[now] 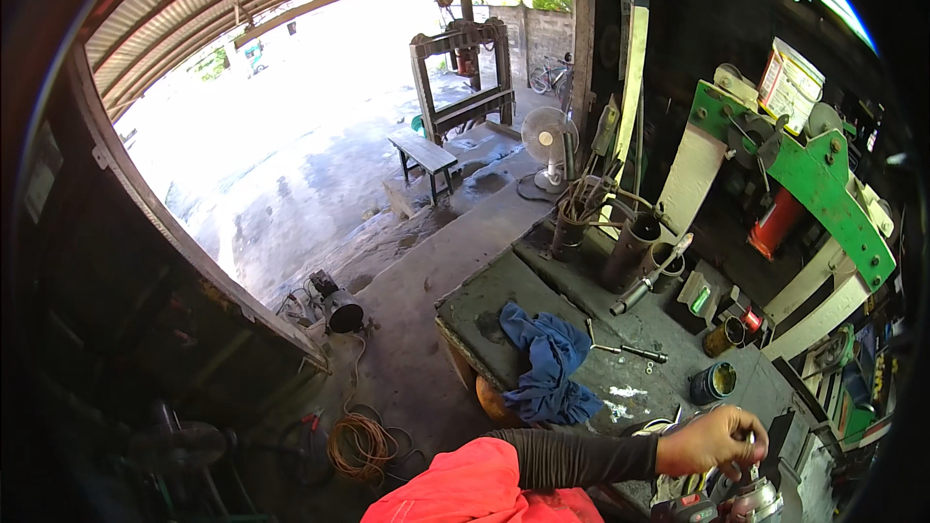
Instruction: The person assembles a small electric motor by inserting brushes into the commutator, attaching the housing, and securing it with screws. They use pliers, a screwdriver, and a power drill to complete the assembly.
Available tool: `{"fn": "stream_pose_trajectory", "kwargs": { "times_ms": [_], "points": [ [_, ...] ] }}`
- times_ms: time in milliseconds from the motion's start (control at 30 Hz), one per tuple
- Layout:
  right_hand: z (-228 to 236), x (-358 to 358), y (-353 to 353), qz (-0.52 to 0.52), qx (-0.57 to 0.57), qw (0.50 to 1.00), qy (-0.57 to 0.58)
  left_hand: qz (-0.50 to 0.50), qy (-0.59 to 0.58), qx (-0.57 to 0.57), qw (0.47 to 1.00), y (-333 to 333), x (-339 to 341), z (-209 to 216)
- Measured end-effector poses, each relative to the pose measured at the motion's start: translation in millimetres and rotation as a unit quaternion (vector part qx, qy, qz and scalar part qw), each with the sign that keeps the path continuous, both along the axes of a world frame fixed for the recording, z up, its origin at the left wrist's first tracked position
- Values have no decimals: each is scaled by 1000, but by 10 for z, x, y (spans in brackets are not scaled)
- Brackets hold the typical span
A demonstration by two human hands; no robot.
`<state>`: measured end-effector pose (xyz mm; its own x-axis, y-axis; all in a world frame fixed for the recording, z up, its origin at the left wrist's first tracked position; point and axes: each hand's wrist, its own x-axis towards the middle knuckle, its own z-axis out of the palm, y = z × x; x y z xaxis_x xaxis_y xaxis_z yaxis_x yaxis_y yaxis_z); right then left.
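Observation:
My left hand (712, 442), at the end of a black sleeve, reaches over the workbench (484, 315) at the lower right. Its fingers are closed in a pinch around something small that I cannot make out. Just below the fingertips sits a rounded silver metal part (756, 502). Beside it lies a red and dark tool body (685, 507), partly cut off by the picture's rim. A dark flat metal bar (796, 441) stands right of the hand. My right hand is not in view.
On the bench lie a crumpled blue cloth (547, 363), a ratchet wrench (630, 351) and an open can (714, 383). Upright tubes (635, 247) hold tools behind them. A green press frame (833, 199) rises at right. A coiled cable (358, 446) lies on the floor.

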<state>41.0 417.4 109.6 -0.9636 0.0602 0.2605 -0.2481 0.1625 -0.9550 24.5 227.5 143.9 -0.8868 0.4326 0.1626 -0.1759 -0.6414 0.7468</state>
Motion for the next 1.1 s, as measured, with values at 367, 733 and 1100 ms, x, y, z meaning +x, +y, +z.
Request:
{"fn": "stream_pose_trajectory", "kwargs": {
  "times_ms": [367,733,1100],
  "points": [
    [3,-19,-94,27,-2,1000,2,82,10,-69,994,14,151,-201],
    [-32,168,-49,8,-4,1000,-9,193,210,-449,847,-121,214,194],
    [-7,288,-17,-3,11,1000,-2,11,270,-561,782,-151,-112,183]
  ]
}}
